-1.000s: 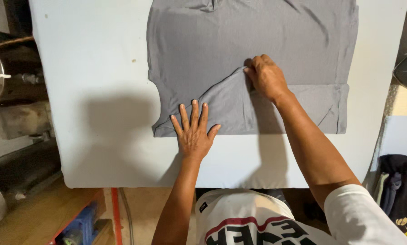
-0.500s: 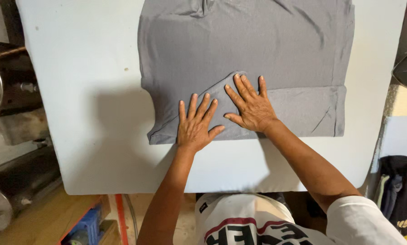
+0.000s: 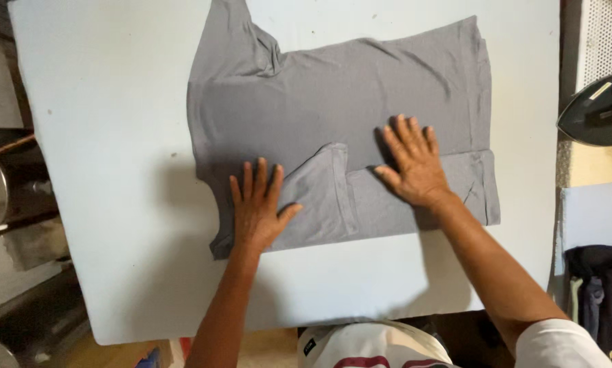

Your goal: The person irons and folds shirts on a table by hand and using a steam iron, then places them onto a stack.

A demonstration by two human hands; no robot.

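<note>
One grey cotton T-shirt [image 3: 340,123] lies spread on the pale blue padded desk [image 3: 108,170], its near sleeve folded inward. Both hands press it flat, fingers splayed and gripping nothing: the left hand [image 3: 257,208] pins the near left edge, while the right hand [image 3: 412,163] holds down the folded panel, seemingly to set the crease. One dark clothes iron [image 3: 595,112] rests at the right.

Pale blue padded table [image 3: 115,204], a grey T-shirt [image 3: 340,102] lying flat across its middle, near edge folded over, one sleeve folded in on top
</note>
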